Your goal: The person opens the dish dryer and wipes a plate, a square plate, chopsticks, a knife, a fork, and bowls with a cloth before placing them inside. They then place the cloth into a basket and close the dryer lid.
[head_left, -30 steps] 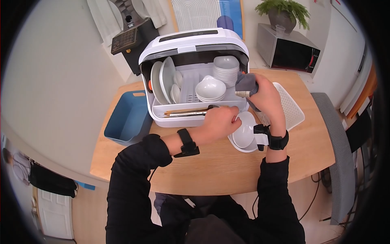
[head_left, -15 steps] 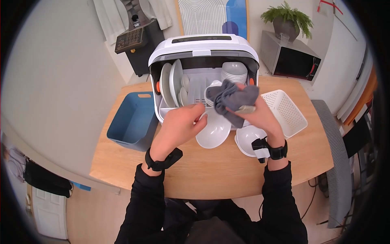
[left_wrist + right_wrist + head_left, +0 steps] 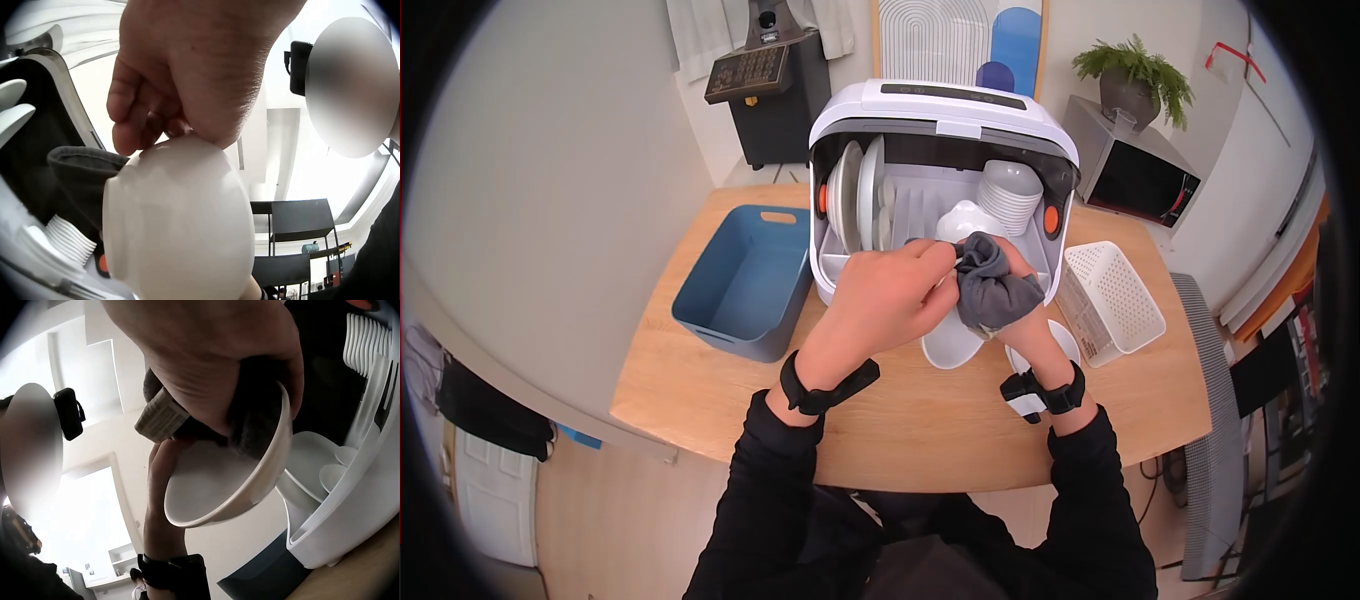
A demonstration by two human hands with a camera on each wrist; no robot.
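Note:
My left hand [image 3: 880, 305] grips a white bowl [image 3: 951, 346] by its rim, above the table in front of a countertop dishwasher [image 3: 945, 105]. My right hand [image 3: 1032, 335] holds a bunched grey cloth [image 3: 992, 290] at the same bowl. In the right wrist view the cloth [image 3: 253, 428] is pressed against the inside of the tilted bowl [image 3: 209, 481], with the right fingers over its rim. The left wrist view shows the outside of the bowl [image 3: 181, 219] below the curled left fingers [image 3: 128, 103]. Another white bowl [image 3: 1064, 340] sits on the table, partly behind my right wrist.
Inside the opened dishwasher stand upright plates [image 3: 847, 200], a stack of small bowls [image 3: 1012, 190] and more bowls [image 3: 966, 221]. A blue bin [image 3: 750, 345] is left of it, a white perforated basket [image 3: 1138, 345] right. Behind are a microwave [image 3: 1140, 180] and a potted plant [image 3: 1130, 95].
The left hand has drawn a bowl from near the table bowls toward the dishwasher front and lifted it. My right hand has brought the cloth leftward and down onto this bowl.

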